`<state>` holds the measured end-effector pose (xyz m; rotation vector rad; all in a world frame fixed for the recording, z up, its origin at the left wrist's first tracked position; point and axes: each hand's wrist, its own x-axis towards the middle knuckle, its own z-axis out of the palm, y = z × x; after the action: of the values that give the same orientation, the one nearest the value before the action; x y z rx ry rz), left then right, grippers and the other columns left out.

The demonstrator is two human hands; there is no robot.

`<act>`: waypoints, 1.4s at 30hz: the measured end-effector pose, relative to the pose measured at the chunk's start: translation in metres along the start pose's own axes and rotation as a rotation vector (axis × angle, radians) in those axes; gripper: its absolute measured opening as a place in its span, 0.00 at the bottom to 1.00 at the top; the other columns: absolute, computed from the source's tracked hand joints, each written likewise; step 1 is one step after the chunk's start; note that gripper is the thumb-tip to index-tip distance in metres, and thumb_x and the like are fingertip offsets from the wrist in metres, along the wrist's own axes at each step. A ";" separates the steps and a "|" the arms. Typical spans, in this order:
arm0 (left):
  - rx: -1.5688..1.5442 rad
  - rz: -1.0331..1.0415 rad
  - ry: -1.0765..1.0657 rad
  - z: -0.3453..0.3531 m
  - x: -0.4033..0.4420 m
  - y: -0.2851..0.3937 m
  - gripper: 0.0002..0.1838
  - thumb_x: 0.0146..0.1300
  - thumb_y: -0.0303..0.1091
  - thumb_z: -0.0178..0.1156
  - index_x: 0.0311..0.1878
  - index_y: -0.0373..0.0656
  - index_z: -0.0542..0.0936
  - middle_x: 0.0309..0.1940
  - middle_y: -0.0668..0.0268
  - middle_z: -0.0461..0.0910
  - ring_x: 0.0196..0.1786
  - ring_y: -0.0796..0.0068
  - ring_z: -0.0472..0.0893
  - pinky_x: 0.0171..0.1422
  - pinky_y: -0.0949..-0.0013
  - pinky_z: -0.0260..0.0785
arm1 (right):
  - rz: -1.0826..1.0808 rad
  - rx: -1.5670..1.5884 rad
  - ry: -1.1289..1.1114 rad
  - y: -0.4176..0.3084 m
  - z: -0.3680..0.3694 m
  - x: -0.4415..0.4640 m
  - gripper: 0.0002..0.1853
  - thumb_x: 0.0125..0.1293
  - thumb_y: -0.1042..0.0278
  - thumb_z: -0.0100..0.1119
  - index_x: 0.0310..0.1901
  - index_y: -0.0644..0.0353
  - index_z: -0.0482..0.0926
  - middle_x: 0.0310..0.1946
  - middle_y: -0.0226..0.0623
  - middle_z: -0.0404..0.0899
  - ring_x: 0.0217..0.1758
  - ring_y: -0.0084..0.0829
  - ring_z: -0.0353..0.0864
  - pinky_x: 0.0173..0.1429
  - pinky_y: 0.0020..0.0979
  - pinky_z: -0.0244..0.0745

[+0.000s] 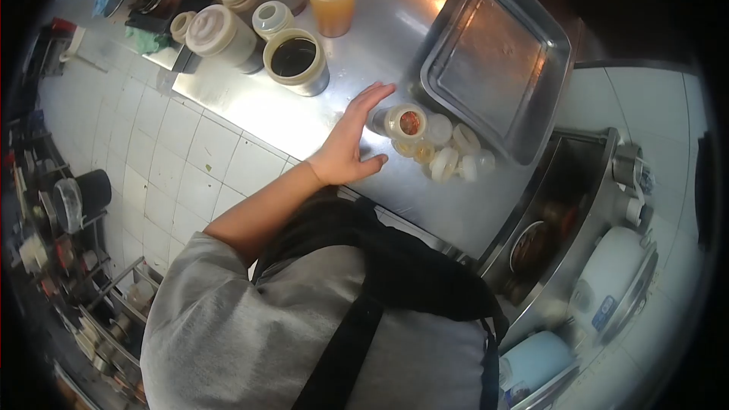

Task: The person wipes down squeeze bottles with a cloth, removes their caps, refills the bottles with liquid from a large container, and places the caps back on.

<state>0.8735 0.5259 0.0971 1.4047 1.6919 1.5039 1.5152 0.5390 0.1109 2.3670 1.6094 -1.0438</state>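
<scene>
My left hand point(345, 144) reaches over the steel counter point(364, 53), its fingers stretched out and the thumb apart. Just to the right of the fingertips stands a small open bottle point(396, 115) with something red inside. I cannot tell whether the fingers touch it. Beside that bottle lies a cluster of pale plastic caps point(444, 163). Further left is an open container point(296, 68) of dark liquid, and behind it an open container point(332, 4) of orange sauce. My right hand is out of view.
A deep metal tray point(497, 61) sits at the counter's right. Lidded squeeze bottles point(220, 34) crowd the back left. A metal sink point(558, 205) adjoins on the right, near large jugs point(607, 273). A cluttered rack point(114, 319) stands at left on the tiled floor point(182, 159).
</scene>
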 end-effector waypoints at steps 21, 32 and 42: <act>-0.086 -0.125 -0.144 -0.008 0.014 0.015 0.30 0.48 0.20 0.67 0.58 0.42 0.72 0.56 0.63 0.75 0.60 0.67 0.75 0.66 0.64 0.66 | -0.269 0.065 -0.374 -0.155 0.005 0.009 0.17 0.69 0.61 0.49 0.48 0.69 0.74 0.42 0.43 0.78 0.48 0.32 0.76 0.56 0.33 0.68; 0.112 -0.197 0.041 -0.010 -0.038 0.042 0.52 0.44 0.27 0.74 0.73 0.52 0.57 0.66 0.59 0.65 0.65 0.62 0.69 0.65 0.61 0.66 | -0.628 -0.076 -0.686 -0.256 -0.003 0.024 0.15 0.68 0.64 0.50 0.43 0.69 0.78 0.35 0.39 0.82 0.43 0.25 0.79 0.52 0.30 0.71; 0.729 -0.091 0.852 -0.228 -0.102 0.044 0.05 0.56 0.27 0.64 0.35 0.41 0.79 0.35 0.63 0.76 0.38 0.69 0.78 0.36 0.69 0.75 | -0.774 -0.293 -0.405 -0.335 -0.021 -0.068 0.15 0.58 0.72 0.62 0.47 0.65 0.77 0.23 0.41 0.80 0.27 0.27 0.80 0.35 0.30 0.74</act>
<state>0.7318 0.3303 0.1752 0.9668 3.0055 1.6219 1.2257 0.6417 0.2624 1.2355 2.3323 -1.1668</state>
